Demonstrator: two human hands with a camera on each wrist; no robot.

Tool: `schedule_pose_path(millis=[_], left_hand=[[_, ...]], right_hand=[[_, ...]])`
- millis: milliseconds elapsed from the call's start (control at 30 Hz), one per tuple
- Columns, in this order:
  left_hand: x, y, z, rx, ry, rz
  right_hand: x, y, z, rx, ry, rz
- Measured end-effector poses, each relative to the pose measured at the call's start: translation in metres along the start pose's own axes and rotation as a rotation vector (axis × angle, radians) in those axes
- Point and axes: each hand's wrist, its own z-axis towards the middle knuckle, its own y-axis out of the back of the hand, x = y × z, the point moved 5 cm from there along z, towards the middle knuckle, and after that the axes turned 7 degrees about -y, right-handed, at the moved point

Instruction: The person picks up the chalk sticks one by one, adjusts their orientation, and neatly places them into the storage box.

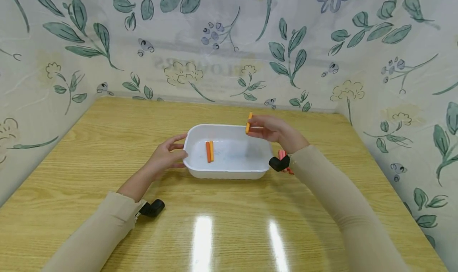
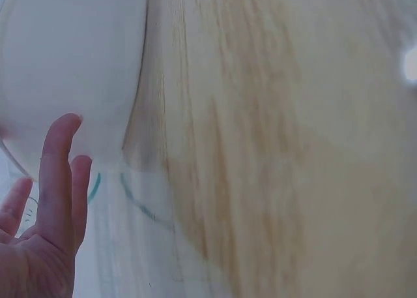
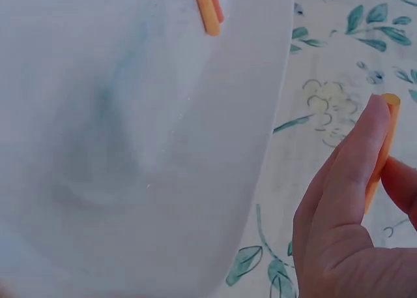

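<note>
A white rectangular tub (image 1: pixel 230 174) stands on the table. My left hand (image 1: pixel 166 156) is at its left end, fingers spread and fairly straight against the outer wall, also seen in the left wrist view. Above the tub's far right rim, my right hand (image 1: pixel 270 131) pinches a light orange stick (image 1: pixel 249 123) between thumb and fingers; the right wrist view shows this stick as round with a flat end. Inside the tub, towards the left, lie a dark orange stick (image 1: pixel 208 152) and a light orange stick (image 1: pixel 212 151), side by side.
Several pink and red sticks (image 1: pixel 282 156) lie on the table just right of the tub, partly hidden behind the right wrist's black camera (image 1: pixel 279 163). The wood-grain table (image 1: pixel 171 236) ends at the back against a flower-patterned sheet (image 1: pixel 229 57), which also flanks both sides.
</note>
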Motion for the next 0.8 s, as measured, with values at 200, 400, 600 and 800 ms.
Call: schedule_pose_path(millis=[200,400,600,800], left_hand=[[0.0,0.0,-0.001,0.002,-0.001,-0.01],[0.001,-0.001,-0.001,-0.003,-0.001,-0.006],[0.001,-0.003,-0.001,0.001,0.0,-0.017],[-0.001,-0.001,-0.002,-0.002,-0.011,-0.026]], right_hand=[[0.003,-0.016,0.007,0.041,-0.016,-0.02],[0.0,-0.031,0.017,0.082,-0.045,-0.066],[-0.005,-0.044,0.026,0.131,-0.093,-0.131],[-0.012,-0.056,0.036,0.232,-0.159,-0.234]])
